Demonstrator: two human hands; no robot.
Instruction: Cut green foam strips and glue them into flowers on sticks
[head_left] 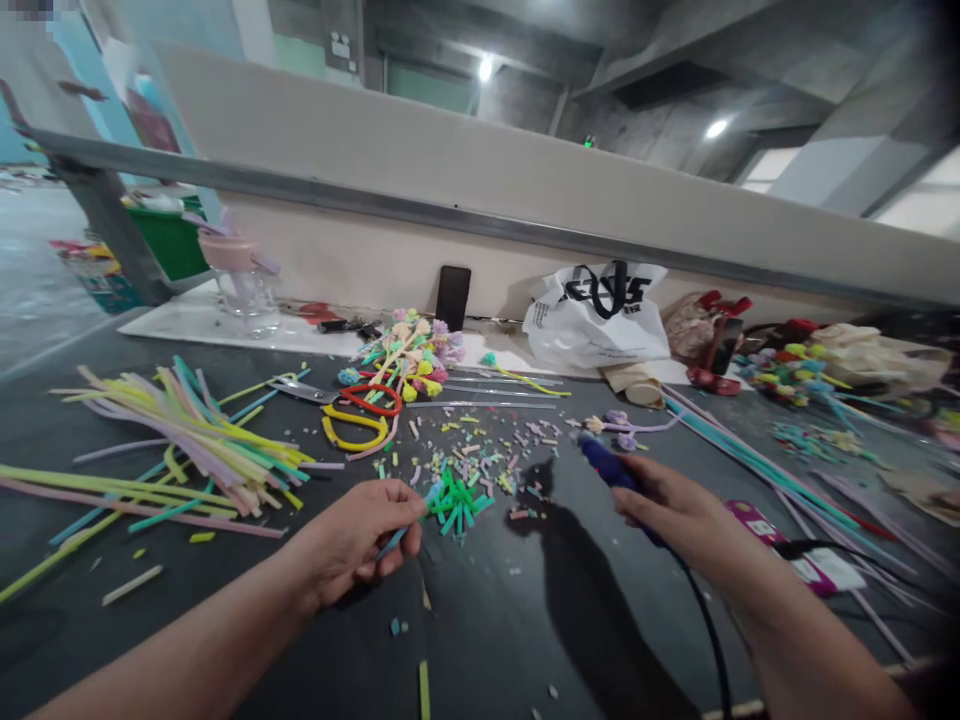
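Note:
My left hand (379, 530) is closed in a pinch on a thin blue fuzzy stem (390, 543), its upper end close to a small heap of short green pieces (457, 500). In my right hand (675, 505) is a dark blue handheld tool (611, 470) with a black cord running down from it. The tool's tip points up and to the left, apart from the stem; its exact kind I cannot make out. Many small colored clippings (480, 450) lie scattered between my hands. Scissors (360, 415) with red and yellow handles rest beyond my left hand.
Long pastel stems (195, 430) are piled at left. Fuzzy flowers (412, 350) lie near an upright black phone (453, 297). A clear bottle (244, 280) stands at the back left, a white bag (592, 320) at the back. A purple-and-white power strip (825, 570) lies right.

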